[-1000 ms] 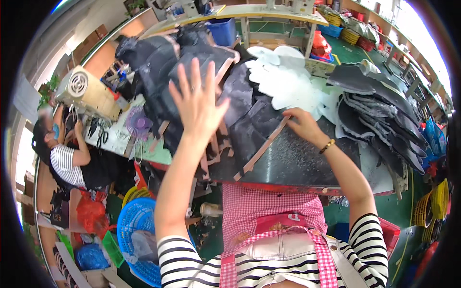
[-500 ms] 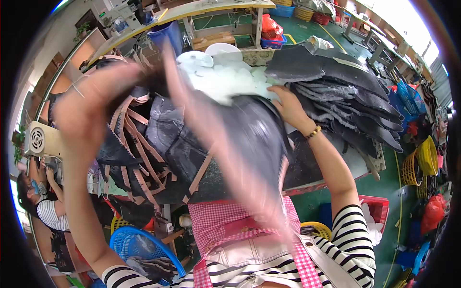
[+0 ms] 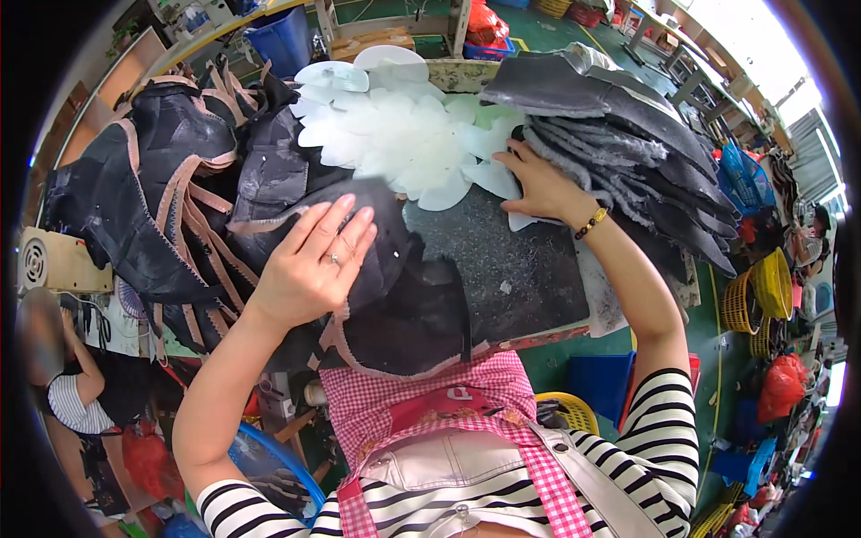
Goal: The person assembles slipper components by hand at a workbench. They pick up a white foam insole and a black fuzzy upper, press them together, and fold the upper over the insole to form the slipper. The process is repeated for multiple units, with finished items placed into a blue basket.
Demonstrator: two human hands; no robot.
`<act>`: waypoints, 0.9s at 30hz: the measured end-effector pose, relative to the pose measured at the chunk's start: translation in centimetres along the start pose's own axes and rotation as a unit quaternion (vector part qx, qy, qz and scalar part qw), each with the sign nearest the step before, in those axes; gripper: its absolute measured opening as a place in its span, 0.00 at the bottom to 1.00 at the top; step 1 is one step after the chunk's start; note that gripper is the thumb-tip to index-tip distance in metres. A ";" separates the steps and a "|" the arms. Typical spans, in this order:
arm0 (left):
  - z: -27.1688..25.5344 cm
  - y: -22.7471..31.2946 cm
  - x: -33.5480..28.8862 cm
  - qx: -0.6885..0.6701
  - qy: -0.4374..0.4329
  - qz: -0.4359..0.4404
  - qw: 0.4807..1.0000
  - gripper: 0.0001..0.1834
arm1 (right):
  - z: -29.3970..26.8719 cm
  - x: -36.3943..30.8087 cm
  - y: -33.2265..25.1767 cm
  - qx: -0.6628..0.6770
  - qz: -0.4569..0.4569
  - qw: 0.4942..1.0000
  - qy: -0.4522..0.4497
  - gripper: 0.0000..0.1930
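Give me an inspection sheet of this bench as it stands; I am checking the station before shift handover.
Surface: dark speckled worktable, a bare patch at the middle.
Job's things: black fabric piece with tan edging under the left hand; white petal-shaped cutouts heaped at the far edge, touched by the right hand.
Clutter: pile of black tan-trimmed pieces on the left; stack of grey felt-like sheets on the right.
Fingers: left flat and spread; right resting on the cutouts, nothing gripped.
Cables: nothing seen.
Surroundings: green floor, blue bin, yellow baskets, another person seated at lower left.
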State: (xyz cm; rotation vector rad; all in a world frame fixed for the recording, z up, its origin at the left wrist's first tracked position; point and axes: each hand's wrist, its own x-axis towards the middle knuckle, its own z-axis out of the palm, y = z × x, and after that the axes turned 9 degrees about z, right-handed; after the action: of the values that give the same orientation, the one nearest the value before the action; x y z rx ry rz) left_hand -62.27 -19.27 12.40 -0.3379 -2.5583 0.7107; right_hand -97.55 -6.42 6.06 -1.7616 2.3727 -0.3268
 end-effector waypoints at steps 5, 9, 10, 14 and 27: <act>-0.2 -1.0 -1.4 0.119 -0.024 -0.005 0.993 0.15 | 2.1 0.1 -1.1 0.008 -0.048 0.995 0.081 0.17; 2.6 -0.5 -4.8 -0.050 -0.190 -0.080 0.977 0.20 | 4.2 1.3 -0.3 0.049 -0.116 0.971 0.204 0.03; 2.7 0.2 -4.8 -0.119 -0.177 -0.123 0.969 0.21 | 3.9 1.4 -0.6 0.068 -0.108 0.970 0.209 0.03; 3.1 1.5 1.4 -0.375 -0.018 -0.323 0.869 0.17 | 4.4 1.6 -3.7 0.067 -0.086 0.961 0.254 0.04; 11.9 2.3 7.1 -0.266 0.076 -0.375 0.885 0.11 | 3.5 -1.3 -2.8 0.263 -0.021 0.962 0.074 0.26</act>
State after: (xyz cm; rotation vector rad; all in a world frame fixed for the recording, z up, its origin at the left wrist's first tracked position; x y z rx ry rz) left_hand -73.95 -19.92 4.73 0.4152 -2.3959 -0.2974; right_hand -93.68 -6.19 3.50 -1.5701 2.0678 -1.0197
